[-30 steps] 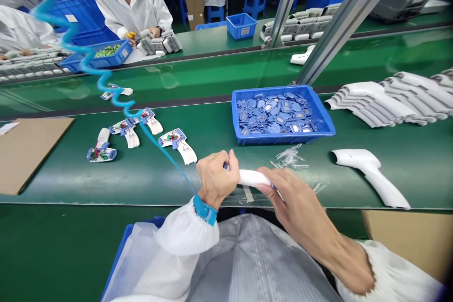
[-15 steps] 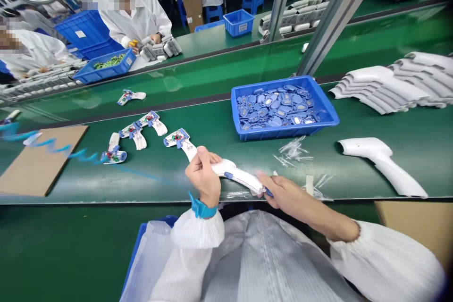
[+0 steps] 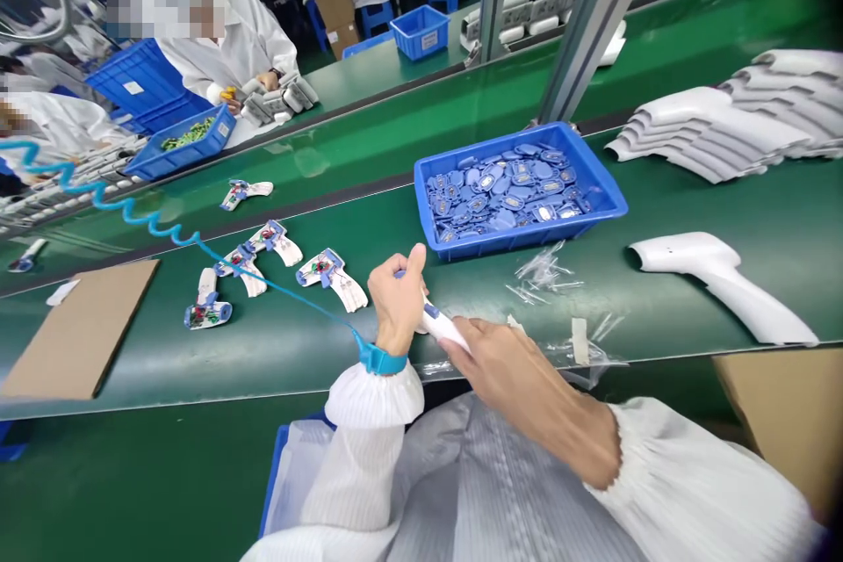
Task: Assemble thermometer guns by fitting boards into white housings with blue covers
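Left hand: The left hand (image 3: 397, 299) is closed around the white handle (image 3: 440, 325), and the thumb stands up. It has firm hold of the upper end, and it is more near the blue tray (image 3: 520, 233) than in the earlier frame.

Right hand: The right hand (image 3: 491, 364) is half closed. Its fingers (image 3: 461, 351) touch the lower end of the handle, so it seems to hold this end too.

Handle: It is in the air between both hands, above the edge of the tabletop (image 3: 217, 373). Earlier it lay almost flat from side to side; now it is tilted, and the lower end points to the right hand. A small blue strip (image 3: 430, 310) shows on it.

Left wrist: A blue wrist strap (image 3: 378, 360) is around the sleeve end, and its blue coil cord (image 3: 132, 211) goes away to the left.

Tabletop: Three open shells with circuit boards (image 3: 329, 277) lie left of the hands. A white thermometer body (image 3: 717, 281) lies at right, with clear plastic pieces (image 3: 543, 272) near the hands.

Far side: A co-worker (image 3: 230, 44) in a white coat works with similar parts.
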A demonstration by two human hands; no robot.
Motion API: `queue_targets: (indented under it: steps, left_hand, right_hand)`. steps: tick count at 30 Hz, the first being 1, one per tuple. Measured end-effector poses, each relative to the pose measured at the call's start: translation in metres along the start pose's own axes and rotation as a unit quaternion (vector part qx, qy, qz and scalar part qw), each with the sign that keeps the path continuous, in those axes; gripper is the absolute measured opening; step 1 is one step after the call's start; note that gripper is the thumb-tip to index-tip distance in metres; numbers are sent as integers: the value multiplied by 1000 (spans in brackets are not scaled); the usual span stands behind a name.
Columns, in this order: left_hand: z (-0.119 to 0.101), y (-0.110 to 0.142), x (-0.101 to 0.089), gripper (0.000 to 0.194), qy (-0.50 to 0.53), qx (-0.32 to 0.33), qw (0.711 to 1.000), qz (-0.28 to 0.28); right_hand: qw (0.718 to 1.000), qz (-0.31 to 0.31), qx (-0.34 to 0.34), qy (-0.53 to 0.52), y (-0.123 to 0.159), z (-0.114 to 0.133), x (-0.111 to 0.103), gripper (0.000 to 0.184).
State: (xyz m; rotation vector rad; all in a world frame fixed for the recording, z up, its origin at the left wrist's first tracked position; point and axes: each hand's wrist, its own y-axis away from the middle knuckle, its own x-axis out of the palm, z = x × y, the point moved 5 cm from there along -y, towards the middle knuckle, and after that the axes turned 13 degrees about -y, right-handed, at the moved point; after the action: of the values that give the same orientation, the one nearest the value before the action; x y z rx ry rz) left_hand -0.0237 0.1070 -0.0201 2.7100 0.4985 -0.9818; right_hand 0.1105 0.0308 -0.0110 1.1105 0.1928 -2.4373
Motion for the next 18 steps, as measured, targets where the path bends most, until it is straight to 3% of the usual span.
queue_targets:
  steps: [3,5,8,11,13,15,18]
  left_hand:
    - [-5,0,-2,50,-39,49,996,-62]
    - [-4,1,-5,50,-22,62,996,-54]
    - [-1,6,-23,38,-2,120,991,56]
    - [1,12,-56,27,-130,208,953,177]
    - [5,-1,-83,31,-207,187,941,194]
    - [2,-37,-114,37,-234,126,956,123]
    - [-17,-123,-155,43,-257,53,963,-62]
  right_hand:
    - [998,9,28,58,0,7,2,27]
    - [997,3,19,80,0,11,4,24]
    - [994,-47,-20,93,-2,12,1,23]
    - [987,-136,-69,54,-2,9,-18,26]
    - [976,-196,-93,-1,-1,5,-37,30]
    - [968,-233,-87,-31,0,-2,-54,36]
    - [967,-248,-40,-50,1,-13,-69,42]
